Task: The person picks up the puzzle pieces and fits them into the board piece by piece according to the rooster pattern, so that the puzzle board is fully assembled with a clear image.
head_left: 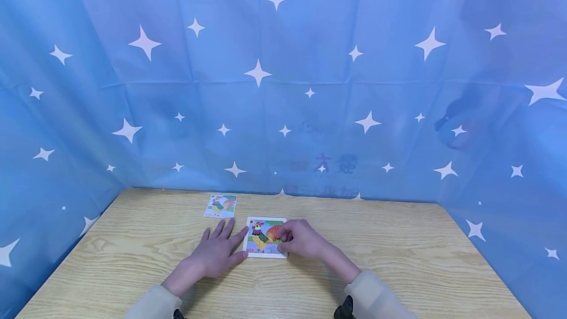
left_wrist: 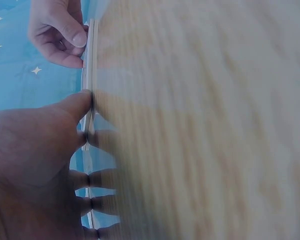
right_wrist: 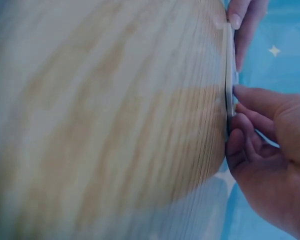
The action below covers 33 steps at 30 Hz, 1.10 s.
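Observation:
A white-framed picture board [head_left: 266, 255] with a colourful rooster lies flat on the table. My left hand [head_left: 215, 254] rests palm down with fingers spread; its thumb and index fingertips are right at the board's left edge. In the left wrist view, the left hand [left_wrist: 30, 160] lies low along the tabletop beside the board's thin edge [left_wrist: 91, 65]. Over the board's right side, my right hand [head_left: 302, 240] has its fingers curled, thumb and index fingertips down on the rooster's tail. From the right wrist view, I cannot tell whether the right hand [right_wrist: 275, 145] pinches anything.
A small square card [head_left: 220, 206] with a paler rooster picture lies just beyond the left hand. The wooden table [head_left: 398, 260] ends at a blue curtain [head_left: 310, 112] with white stars, which hangs behind it and at both sides.

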Motion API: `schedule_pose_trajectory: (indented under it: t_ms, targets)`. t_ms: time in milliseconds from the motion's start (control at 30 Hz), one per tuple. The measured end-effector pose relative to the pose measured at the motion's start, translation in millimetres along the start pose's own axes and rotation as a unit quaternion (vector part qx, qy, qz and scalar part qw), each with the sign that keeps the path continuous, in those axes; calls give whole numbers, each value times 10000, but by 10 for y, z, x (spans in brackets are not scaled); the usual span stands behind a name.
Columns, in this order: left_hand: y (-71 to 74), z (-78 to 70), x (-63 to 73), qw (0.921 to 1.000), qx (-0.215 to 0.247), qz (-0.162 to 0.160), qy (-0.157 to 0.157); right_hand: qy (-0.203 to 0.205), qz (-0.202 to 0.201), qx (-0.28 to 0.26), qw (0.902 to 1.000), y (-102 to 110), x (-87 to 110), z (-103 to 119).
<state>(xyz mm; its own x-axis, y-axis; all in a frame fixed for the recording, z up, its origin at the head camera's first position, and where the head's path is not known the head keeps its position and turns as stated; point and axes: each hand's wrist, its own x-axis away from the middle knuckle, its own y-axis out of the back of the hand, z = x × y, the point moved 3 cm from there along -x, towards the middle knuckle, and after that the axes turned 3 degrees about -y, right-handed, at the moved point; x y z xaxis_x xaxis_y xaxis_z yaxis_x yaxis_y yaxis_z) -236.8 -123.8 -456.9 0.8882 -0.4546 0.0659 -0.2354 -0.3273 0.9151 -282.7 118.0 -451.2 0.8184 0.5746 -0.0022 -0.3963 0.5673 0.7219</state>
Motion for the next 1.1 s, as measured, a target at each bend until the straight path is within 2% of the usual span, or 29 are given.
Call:
schedule_pose_trajectory:
  t_ms: [200,400,500,700,933,1100]
  targets:
    - [7,-5,1,10000,76,-22,-20,165,-17,262,9995,6,37,51]
    - [8,-3,5,10000,73,0,1,132,97,323,9993,-2,62,72]
    - [6,-3,6,10000,59,13,16,246,154,561,9980,-8,66,82]
    - [-4,7,2,10000,73,-5,39,630,223,1235,9901,-9,81,115]
    - [-3,4,2,10000,66,-16,41,1010,316,1540,9824,-39,97,124]
    - [7,-1,-2,10000,27,-4,44,1451,246,1947,9698,-50,114,131]
